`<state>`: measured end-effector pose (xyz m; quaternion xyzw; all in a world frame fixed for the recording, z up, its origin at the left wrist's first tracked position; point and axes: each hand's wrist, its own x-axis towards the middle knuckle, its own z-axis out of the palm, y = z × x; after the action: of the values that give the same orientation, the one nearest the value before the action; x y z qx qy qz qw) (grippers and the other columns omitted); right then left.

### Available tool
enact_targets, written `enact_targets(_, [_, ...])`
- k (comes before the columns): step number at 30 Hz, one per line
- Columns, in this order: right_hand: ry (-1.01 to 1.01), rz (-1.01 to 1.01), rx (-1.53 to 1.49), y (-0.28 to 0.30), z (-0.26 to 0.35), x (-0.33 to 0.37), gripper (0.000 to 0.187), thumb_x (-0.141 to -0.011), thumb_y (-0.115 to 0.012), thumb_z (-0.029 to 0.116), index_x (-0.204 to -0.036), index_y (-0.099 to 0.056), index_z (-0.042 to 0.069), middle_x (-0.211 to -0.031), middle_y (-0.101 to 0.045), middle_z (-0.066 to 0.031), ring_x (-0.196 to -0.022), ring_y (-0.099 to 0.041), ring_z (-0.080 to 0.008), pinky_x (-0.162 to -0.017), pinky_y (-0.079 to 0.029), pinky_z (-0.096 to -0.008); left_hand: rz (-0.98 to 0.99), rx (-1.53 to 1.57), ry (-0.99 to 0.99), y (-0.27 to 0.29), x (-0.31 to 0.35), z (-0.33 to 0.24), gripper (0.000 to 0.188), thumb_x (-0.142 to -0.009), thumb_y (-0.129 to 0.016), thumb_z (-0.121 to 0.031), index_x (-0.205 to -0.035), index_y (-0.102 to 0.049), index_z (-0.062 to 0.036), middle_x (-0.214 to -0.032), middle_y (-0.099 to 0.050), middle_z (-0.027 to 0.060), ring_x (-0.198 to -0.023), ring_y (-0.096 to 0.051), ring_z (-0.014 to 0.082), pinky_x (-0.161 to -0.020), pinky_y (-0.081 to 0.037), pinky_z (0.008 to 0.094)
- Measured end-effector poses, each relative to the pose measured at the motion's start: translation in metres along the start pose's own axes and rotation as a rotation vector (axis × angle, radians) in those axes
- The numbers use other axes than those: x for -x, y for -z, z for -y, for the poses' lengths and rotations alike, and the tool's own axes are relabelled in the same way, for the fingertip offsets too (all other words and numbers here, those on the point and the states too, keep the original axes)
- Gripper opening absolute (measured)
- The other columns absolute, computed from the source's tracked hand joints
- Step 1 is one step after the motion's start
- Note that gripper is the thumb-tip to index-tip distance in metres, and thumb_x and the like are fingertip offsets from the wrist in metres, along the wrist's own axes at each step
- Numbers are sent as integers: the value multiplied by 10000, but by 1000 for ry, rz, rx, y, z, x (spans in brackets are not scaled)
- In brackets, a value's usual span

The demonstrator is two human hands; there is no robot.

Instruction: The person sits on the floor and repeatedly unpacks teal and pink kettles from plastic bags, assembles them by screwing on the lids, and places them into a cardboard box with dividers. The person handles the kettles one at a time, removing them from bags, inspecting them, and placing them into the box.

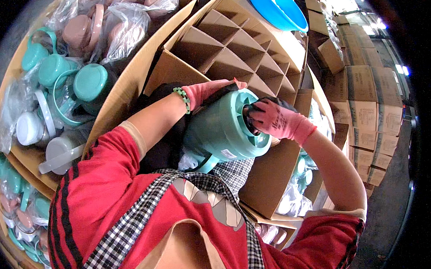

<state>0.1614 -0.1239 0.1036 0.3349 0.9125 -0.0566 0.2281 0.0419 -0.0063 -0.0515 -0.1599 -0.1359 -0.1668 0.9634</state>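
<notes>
A large teal plastic jug [208, 132] lies tilted across my lap, one round end facing right and up. That end has a raised rim with ribs and a dark hollow in the middle. My left hand [214, 92], in a pink and black work glove, steadies the jug by its upper side near the rim. My right hand [274, 118], gloved alike, has its bent fingers in the hollow, so the fingertips and whatever they grip are hidden. A teal strap [208, 163] hangs under the jug beside a bit of clear plastic wrap [188, 161].
Ahead stands a carton with cardboard dividers [227, 59], with a blue basin [281, 12] beyond it. At left, a big carton [132, 79] holds bagged pink, teal and white jugs. Bagged pieces fill a carton [296, 194] at right. Stacked boxes [368, 106] line the far right.
</notes>
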Motion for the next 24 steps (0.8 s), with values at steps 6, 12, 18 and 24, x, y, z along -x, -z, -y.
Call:
enact_targets(6, [-583, -41, -358, -7, 33, -2, 209, -732, -540, 251, -761, -505, 46, -847, -468, -136, -683, -536, -284, -603, -446, -373, -279, -410, -93, 5, -4, -8, 251, -782, -576, -280, -952, -577, -95, -879, -600, -3, -843, -532, 71, -784, -428, 213])
enact_targets(12, [-1208, -1139, -635, -23, 159, 9, 204, -712, -545, 97, -879, -544, -20, -848, -575, -128, -785, -559, -238, -739, -427, -317, -373, -540, -163, 14, 4, -15, 275, -798, -528, -388, -809, -580, -117, -753, -596, -10, -687, -533, 78, -658, -444, 219])
enact_targets(18, [-954, -795, -2016, -93, 195, -78, 370, -788, -572, 229, -1047, -492, -22, -937, -572, -58, -862, -522, -146, -768, -406, -269, -583, -854, -70, -5, -21, 11, 391, -803, -464, -488, -598, -519, -160, -567, -531, -39, -512, -467, 62, -519, -396, 213])
enact_targets(24, [-767, -1426, -2584, -101, 202, -62, 225, -766, -570, 88, -915, -490, -61, -811, -578, -130, -733, -583, -222, -673, -471, -308, -620, -1136, -328, 27, 32, 13, 321, -843, -488, -221, -1063, -495, 12, -928, -570, 59, -803, -543, 132, -717, -452, 263])
